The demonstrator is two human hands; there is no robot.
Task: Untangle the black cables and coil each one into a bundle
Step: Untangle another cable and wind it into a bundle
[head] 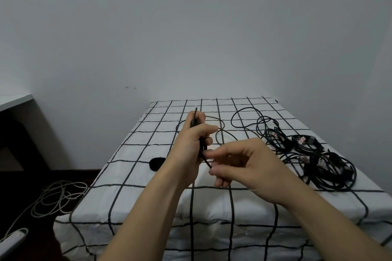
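Right hand (244, 165) pinches the black cable (194, 117); left hand (191, 142) apparently clasps its folded strands.

A thin black cable (203, 150) stands nearly upright in the left hand (194, 140), folded into a few strands, one end poking above the fingers. Its lower part curves to the right hand (244, 163), which pinches it. A small coiled bundle (156, 163) lies on the bed (135, 176) beside the left forearm. At the right sprawls a tangled heap of black cables (331, 167).
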